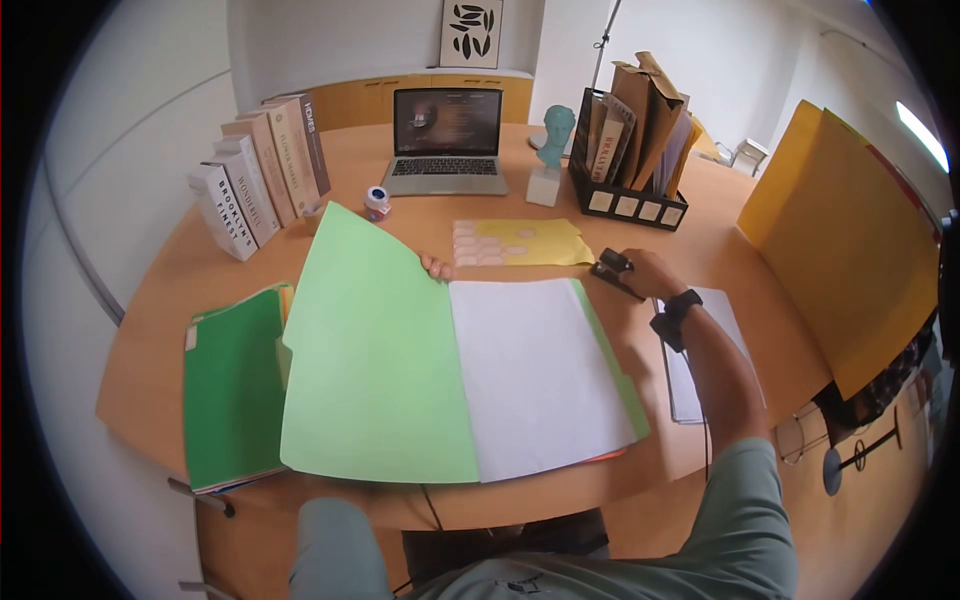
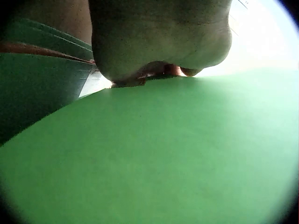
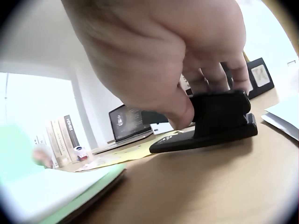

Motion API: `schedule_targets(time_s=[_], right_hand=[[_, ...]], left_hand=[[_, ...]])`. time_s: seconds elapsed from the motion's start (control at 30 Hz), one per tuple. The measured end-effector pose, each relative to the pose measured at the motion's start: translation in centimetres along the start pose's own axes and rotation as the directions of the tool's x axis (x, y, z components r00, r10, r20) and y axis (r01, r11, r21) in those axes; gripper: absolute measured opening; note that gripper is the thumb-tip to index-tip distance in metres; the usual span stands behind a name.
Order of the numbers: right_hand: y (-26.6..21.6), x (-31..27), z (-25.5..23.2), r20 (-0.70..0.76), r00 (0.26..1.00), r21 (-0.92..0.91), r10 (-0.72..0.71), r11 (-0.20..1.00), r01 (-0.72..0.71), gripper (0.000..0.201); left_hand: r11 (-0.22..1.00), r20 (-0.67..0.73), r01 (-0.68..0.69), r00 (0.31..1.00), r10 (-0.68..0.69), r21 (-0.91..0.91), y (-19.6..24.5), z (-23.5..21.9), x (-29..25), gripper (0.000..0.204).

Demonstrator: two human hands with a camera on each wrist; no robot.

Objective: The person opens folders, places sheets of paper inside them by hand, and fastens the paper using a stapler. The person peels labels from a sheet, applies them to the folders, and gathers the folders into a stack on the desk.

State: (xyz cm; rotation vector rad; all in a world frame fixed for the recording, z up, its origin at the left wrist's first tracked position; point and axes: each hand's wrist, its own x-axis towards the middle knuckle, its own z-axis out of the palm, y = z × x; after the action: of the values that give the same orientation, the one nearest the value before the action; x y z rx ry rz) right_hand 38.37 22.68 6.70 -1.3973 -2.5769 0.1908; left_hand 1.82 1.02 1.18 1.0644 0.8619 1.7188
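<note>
A light green folder (image 1: 375, 370) lies opened, its left cover raised at a tilt, with white sheets (image 1: 540, 370) on its right side. My left hand (image 1: 437, 267) grips the cover's top edge near the fold; most of that hand is hidden behind the cover. In the left wrist view the palm (image 2: 161, 37) is above the green surface (image 2: 163, 149). My right hand (image 1: 650, 272) holds a black stapler (image 1: 617, 275) right of the folder. In the right wrist view, the thumb and fingers of the hand (image 3: 163, 56) pinch the upper part of the stapler (image 3: 210, 126), whose base is at the table surface.
Dark green folders (image 1: 235, 390) lie at the left, books (image 1: 265, 170) behind them. A laptop (image 1: 447, 150), yellow sheet (image 1: 550, 243), bust (image 1: 555, 140) and black file holder (image 1: 630, 205) stand or lie farther back. Right are papers (image 1: 720, 320) and a raised yellow folder (image 1: 850, 240).
</note>
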Motion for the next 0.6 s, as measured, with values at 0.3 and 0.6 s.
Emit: schedule_targets(time_s=[0.3,0.6], right_hand=[[-9.4,1.7,1.2,-0.079,0.955,0.1,-0.284,0.951,0.291,0.034],[-13.2,2.9,3.1,0.073,0.913,0.161,-0.401,0.908,0.386,0.04]], left_hand=[[1.0,0.002,-0.004,1.0,0.004,0.022,0.0,0.6,1.1,0.026],[0.999,-0.006,0.004,1.0,-0.003,0.046,0.1,0.5,1.1,0.026]])
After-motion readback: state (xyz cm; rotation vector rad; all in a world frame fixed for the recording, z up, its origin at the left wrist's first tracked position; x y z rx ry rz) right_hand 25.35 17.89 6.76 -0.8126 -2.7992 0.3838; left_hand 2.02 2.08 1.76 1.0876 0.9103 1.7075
